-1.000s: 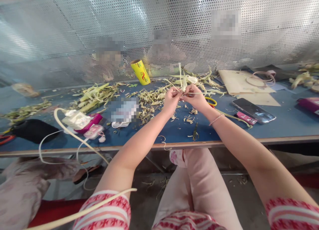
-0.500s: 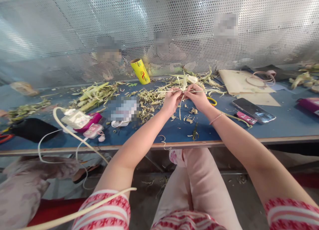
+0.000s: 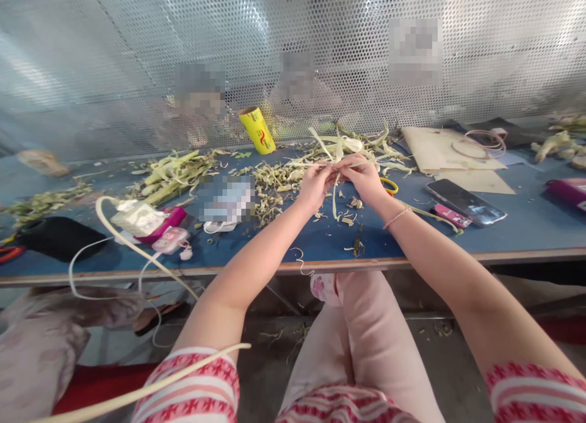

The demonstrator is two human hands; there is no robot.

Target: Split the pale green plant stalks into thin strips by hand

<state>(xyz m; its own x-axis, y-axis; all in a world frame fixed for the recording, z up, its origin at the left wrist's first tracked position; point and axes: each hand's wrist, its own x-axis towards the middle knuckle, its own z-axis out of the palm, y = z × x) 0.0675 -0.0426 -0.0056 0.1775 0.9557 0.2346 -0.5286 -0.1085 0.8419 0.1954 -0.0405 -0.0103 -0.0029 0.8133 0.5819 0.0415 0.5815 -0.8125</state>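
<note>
Several pale plant strips point(image 3: 337, 151) cross one another between my two hands, above the blue table point(image 3: 265, 252). My left hand point(image 3: 315, 184) is closed, its fingertips pinching the strips from the left. Close against it, my right hand point(image 3: 359, 177) grips the same strips from the right. One strip hangs down below my fingers, and others stick up above them. Where the strips meet, my fingertips hide the crossing in part. Around and behind my hands lie loose plant shavings point(image 3: 274, 177).
A yellow roll point(image 3: 257, 131) stands at the back by a perforated metal wall point(image 3: 339, 57). Stalks point(image 3: 176, 176) and a power bank with cables point(image 3: 141, 218) lie left. To the right are a phone point(image 3: 467, 201) and brown paper point(image 3: 442, 148). Another person's leg point(image 3: 46, 350) shows lower left.
A strip now slants up to the left above my hands. The hanging strip has swung slightly right. Both hands stay in nearly the same place, still gripping.
</note>
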